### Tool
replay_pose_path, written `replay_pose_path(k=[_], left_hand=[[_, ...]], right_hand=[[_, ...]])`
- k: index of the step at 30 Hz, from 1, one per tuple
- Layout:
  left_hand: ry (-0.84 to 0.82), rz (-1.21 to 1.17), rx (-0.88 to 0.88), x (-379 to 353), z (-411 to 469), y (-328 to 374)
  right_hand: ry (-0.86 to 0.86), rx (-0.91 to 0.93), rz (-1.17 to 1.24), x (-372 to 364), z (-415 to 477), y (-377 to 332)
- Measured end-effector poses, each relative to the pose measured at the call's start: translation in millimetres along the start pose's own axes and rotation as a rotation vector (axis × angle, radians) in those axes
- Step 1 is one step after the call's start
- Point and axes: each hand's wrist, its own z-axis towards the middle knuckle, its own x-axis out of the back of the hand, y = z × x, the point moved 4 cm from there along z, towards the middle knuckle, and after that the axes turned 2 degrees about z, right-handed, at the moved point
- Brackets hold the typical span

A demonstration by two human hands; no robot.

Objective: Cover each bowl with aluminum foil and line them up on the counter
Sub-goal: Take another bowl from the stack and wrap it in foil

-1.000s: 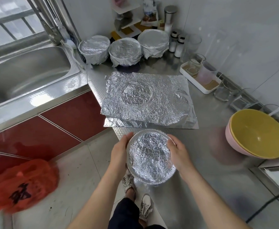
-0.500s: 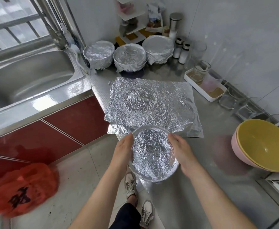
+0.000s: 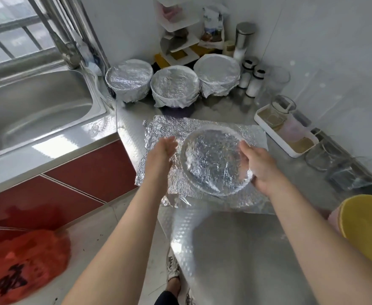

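Observation:
A foil-covered bowl (image 3: pixel 213 159) hangs tilted over the loose foil sheets (image 3: pixel 158 130) on the steel counter (image 3: pixel 235 249). My right hand (image 3: pixel 260 166) grips its right rim. Just off its left rim, my left hand (image 3: pixel 162 150) has its fingers apart and no hold on the bowl. Three foil-covered bowls stand in a row at the back: left (image 3: pixel 129 79), middle (image 3: pixel 174 86), right (image 3: pixel 217 72).
A yellow bowl nested in a pink one (image 3: pixel 365 230) sits at the right edge. A white tray (image 3: pixel 275 137) with glass cups and glass containers (image 3: pixel 321 155) line the right wall. Steel sink (image 3: pixel 33 106) at left; shakers (image 3: pixel 253 82) and a rack (image 3: pixel 180 40) in the corner.
The bowl has moved up and away from me, from the counter's front edge to over the foil sheets. My left hand has come off its rim; the right still holds it.

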Motion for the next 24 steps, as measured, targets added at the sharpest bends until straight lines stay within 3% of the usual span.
replay_pose_path(k=[2,6,9,11,14,17,21,24], left_hand=[[0.004,0.285,-0.084,3,21,-10],[-0.281,1.161,-0.311,-20,43,-57],[-0.331,1.51,-0.414,-36,39,-69],[-0.296,1.622,-0.462,-46,31,-64],[-0.396,1.735,-0.424,-56,8,-58],[-0.407,1.631,-0.306,-56,5,-53],[-0.143,1.319,-0.41,-51,61,-23],[-0.19,1.404,-0.407,-52,106,-19]], right_hand=[[0.057,-0.022,0.043,10,21,-3],[0.202,-0.092,0.128,22,63,-9],[0.256,-0.128,0.229,22,86,-17],[0.267,-0.145,0.273,21,99,-22],[0.276,-0.17,0.283,20,111,-26],[0.295,-0.173,0.282,16,120,-30],[0.331,-0.2,0.316,14,135,-32],[0.367,-0.211,0.323,9,145,-32]])
